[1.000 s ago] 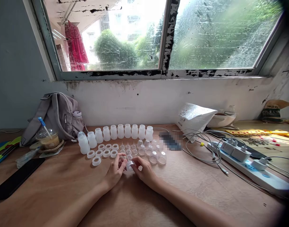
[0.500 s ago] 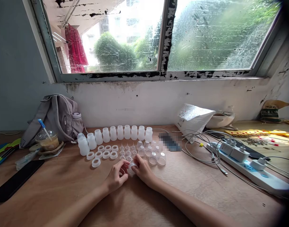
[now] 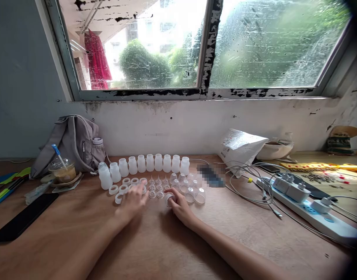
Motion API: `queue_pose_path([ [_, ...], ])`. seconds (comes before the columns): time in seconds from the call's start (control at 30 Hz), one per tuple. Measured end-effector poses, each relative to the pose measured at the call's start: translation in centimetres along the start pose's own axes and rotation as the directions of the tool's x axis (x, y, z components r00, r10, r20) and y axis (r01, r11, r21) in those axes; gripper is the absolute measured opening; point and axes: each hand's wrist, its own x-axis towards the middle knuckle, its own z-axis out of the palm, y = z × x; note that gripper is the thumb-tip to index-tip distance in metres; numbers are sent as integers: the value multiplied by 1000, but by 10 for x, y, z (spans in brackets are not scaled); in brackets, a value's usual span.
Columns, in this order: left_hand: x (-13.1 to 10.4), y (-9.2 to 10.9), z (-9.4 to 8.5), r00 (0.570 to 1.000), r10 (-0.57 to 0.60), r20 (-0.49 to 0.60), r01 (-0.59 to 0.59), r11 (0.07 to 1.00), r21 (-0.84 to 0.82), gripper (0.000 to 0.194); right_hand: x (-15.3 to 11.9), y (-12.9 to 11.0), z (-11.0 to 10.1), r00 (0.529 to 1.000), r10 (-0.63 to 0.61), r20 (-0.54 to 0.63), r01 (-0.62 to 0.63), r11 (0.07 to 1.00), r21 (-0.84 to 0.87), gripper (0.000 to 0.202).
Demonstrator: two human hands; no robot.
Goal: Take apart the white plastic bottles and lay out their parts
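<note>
My right hand (image 3: pixel 180 206) has its fingers closed on a small whitish bottle ring (image 3: pixel 169 200) just above the table. Blurred by motion, my left hand (image 3: pixel 133 202) reaches with fingers stretched out over the white screw rings (image 3: pixel 113 189) and hides part of them. Beside the rings lie several clear silicone nipples (image 3: pixel 160 195) in rows. To their right stand clear dome caps (image 3: pixel 200 196). Behind everything, small frosted white bottles (image 3: pixel 149 163) form a curved row; the leftmost bottle (image 3: pixel 105 177) has a clear cap on.
At left are a grey backpack (image 3: pixel 76 144), an iced drink cup (image 3: pixel 62 171) and a black flat slab (image 3: pixel 27 219). On the right lie a white power strip (image 3: pixel 307 206), tangled cables (image 3: pixel 248 190) and a silvery white bag (image 3: pixel 242 147). A wall and window stand behind.
My left hand has left the ring and moved left and forward, over the white rings. The right hand keeps the ring and has shifted slightly right. The view has shifted a little.
</note>
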Motion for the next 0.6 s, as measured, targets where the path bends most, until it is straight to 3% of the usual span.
queue_pose_path([
  [0.1,28,-32,-17,952,-304,-22,302,931,206,49,-2,6,0,997,65,38,-67,996,54,28],
  [0.2,51,-60,-28,887,-458,-54,451,837,310,56,-3,8,0,994,98,53,-103,990,94,29],
  [0.37,68,-82,-25,870,-490,-55,482,822,304,51,-3,3,0,991,125,43,-129,986,107,24],
  [0.6,63,-87,-23,896,-425,-130,444,845,299,27,-5,-6,-6,988,136,71,-146,976,164,29],
])
